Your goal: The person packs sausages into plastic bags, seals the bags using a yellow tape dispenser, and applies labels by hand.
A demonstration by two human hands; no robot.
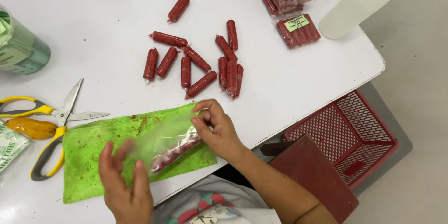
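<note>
Both hands worked over the green cloth [93,158], the left hand [125,182] pinching one end of a clear bag [165,145] of red sausages, the right hand [215,128] gripping its mouth, apparently to steady it, loose sausages [196,63] lying beyond the cloth.

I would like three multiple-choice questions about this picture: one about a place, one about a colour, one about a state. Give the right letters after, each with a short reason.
1. Where do the scissors lie?
A. left of the green cloth
B. in the red basket
C. among the loose sausages

2. What colour are the scissor handles?
A. blue
B. yellow and grey
C. red

3. What state is the clear bag in?
A. lying untouched
B. empty
C. held by both hands with sausages inside

Answers: 1 A, they rest on the table beside the cloth's left edge. 2 B, both loops show those colours. 3 C, the left hand and right hand grip its ends.
</note>
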